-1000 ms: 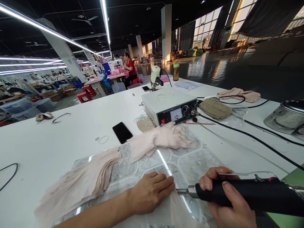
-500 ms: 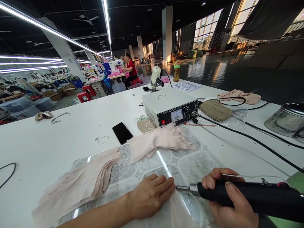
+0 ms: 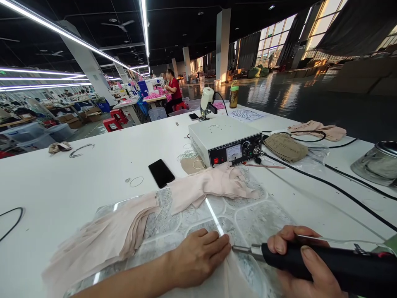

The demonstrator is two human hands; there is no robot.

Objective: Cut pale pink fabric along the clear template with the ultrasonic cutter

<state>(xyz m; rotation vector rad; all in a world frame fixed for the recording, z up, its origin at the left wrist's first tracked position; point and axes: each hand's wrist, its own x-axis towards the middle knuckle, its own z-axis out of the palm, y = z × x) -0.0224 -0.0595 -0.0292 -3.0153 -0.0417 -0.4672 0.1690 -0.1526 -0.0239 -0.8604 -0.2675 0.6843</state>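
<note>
My left hand (image 3: 198, 257) lies flat, fingers together, on a thin pale pink fabric piece (image 3: 231, 279) spread over a glass plate (image 3: 260, 215) on the white table (image 3: 62, 190). My right hand (image 3: 305, 267) is wrapped round a black handheld tool (image 3: 328, 265). Its metal tip (image 3: 243, 248) touches the fabric right at my left fingertips. A black cable (image 3: 325, 184) runs from the tool to a white control box (image 3: 226, 140) with a meter and knobs.
Pink fabric pieces lie in a pile at left (image 3: 102, 240) and another by the box (image 3: 214, 184). A black phone (image 3: 161, 173), loose rings (image 3: 136, 181), a tan pad (image 3: 285, 147) and a metal pot (image 3: 376, 163) sit around. A person in red (image 3: 173, 89) works far behind.
The view has shifted slightly, so everything sits a little lower and to the right. Both hands and the tool keep the same hold at the fabric.
</note>
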